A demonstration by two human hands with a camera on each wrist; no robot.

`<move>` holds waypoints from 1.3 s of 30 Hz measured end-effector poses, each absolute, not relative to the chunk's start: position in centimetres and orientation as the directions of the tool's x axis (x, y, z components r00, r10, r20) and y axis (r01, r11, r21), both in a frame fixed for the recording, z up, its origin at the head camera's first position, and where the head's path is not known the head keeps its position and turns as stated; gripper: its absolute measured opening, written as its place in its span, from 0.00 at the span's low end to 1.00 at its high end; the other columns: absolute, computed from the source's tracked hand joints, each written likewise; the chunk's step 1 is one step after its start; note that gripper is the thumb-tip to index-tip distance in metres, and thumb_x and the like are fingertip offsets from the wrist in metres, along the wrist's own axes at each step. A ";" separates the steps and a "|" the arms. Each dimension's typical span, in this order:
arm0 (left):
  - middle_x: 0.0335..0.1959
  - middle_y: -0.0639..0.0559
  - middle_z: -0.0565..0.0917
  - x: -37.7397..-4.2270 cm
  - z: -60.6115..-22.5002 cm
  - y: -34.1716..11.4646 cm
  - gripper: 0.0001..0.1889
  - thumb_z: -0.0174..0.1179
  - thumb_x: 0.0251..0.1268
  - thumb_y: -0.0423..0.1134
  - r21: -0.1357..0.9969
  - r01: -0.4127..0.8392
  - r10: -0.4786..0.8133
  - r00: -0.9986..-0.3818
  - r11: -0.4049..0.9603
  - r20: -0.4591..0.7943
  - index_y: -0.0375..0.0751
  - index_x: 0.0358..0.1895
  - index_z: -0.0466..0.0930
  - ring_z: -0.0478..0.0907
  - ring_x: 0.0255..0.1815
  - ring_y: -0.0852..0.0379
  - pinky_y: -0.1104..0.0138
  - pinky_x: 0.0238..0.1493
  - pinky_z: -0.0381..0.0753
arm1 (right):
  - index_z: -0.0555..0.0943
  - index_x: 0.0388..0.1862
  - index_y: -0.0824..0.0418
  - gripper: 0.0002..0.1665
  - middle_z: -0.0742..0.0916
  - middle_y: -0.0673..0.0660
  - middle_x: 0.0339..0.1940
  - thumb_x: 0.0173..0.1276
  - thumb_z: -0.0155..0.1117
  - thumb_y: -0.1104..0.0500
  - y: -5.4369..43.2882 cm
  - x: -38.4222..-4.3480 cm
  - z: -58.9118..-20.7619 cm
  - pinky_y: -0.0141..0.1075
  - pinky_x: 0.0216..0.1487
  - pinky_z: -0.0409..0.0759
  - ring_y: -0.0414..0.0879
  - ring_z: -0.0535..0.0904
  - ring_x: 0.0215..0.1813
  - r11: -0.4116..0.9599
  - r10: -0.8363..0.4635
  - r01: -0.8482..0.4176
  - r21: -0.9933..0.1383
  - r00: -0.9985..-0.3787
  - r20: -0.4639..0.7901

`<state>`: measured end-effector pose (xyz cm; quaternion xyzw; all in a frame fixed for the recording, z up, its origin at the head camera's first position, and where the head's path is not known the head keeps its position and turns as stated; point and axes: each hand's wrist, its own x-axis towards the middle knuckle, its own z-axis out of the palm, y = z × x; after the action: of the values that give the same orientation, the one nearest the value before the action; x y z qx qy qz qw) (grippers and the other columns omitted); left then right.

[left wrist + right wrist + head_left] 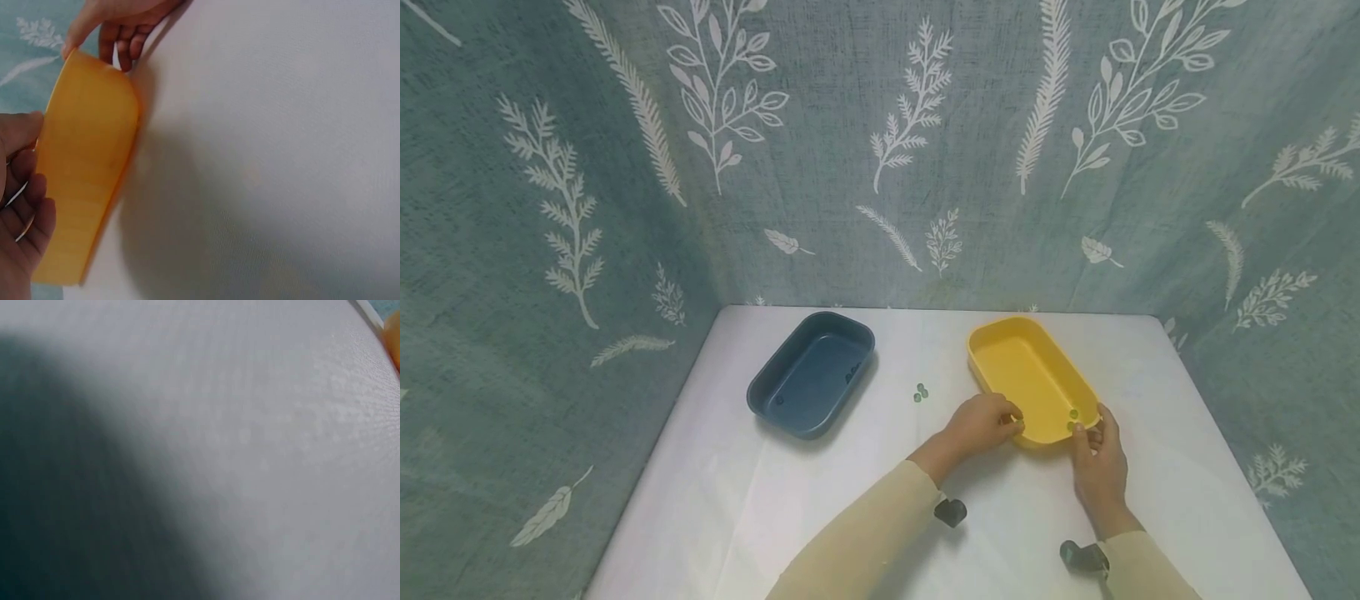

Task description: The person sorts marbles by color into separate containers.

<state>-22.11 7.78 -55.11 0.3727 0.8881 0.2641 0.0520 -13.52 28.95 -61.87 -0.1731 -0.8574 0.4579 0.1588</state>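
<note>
A yellow tray (1026, 367) stands right of the table's middle, with two small round green pieces (1073, 414) inside near its near right corner. My right hand (1099, 471) grips that corner, thumb over the rim. My left hand (987, 423) is at the tray's near left edge, fingertips drawn together on what looks like another small green piece (1018, 417), partly hidden by the fingers. In the left wrist view, the curled fingers (31, 200) lie beside the tray's outer wall. Only a bit of orange-yellow shows at the right wrist view's edge.
A dark blue tray (805, 429) sits to the left, with a few small dark round pieces (852, 373) in it. Between the trays, a little cluster of green pieces (921, 392) lies on the white table (820, 500). Patterned teal cloth (850, 150) hangs around the table.
</note>
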 end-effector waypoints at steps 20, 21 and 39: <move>0.29 0.67 0.79 -22.4 -55.4 5.8 0.07 0.62 0.67 0.43 0.567 0.599 0.670 -0.735 0.565 0.108 0.50 0.44 0.86 0.72 0.30 0.70 0.79 0.33 0.70 | 0.50 0.79 0.48 0.35 0.76 0.62 0.58 0.78 0.45 0.46 28.9 -13.4 -62.0 0.46 0.47 0.72 0.53 0.73 0.54 0.515 0.448 0.173 -0.840 -0.890 0.092; 0.29 0.68 0.78 -22.6 -55.5 5.6 0.07 0.62 0.67 0.44 0.567 0.591 0.664 -0.741 0.573 0.102 0.51 0.44 0.86 0.72 0.30 0.70 0.79 0.33 0.70 | 0.49 0.79 0.48 0.35 0.76 0.62 0.59 0.78 0.45 0.46 28.9 -13.4 -61.9 0.47 0.48 0.72 0.53 0.73 0.54 0.513 0.447 0.173 -0.841 -0.890 0.090; 0.36 0.60 0.83 -25.1 -56.6 -2.0 0.08 0.60 0.67 0.42 0.513 0.450 0.510 -0.860 0.731 0.027 0.48 0.45 0.86 0.79 0.38 0.61 0.66 0.44 0.78 | 0.50 0.79 0.51 0.35 0.77 0.63 0.58 0.78 0.46 0.48 29.1 -13.7 -61.6 0.46 0.49 0.72 0.54 0.74 0.54 0.528 0.438 0.147 -0.836 -0.891 0.120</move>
<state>-25.07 -2.01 -56.63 0.2583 0.9285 0.2605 0.0577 -13.65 29.07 -61.59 -0.1703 -0.8593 0.4550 0.1598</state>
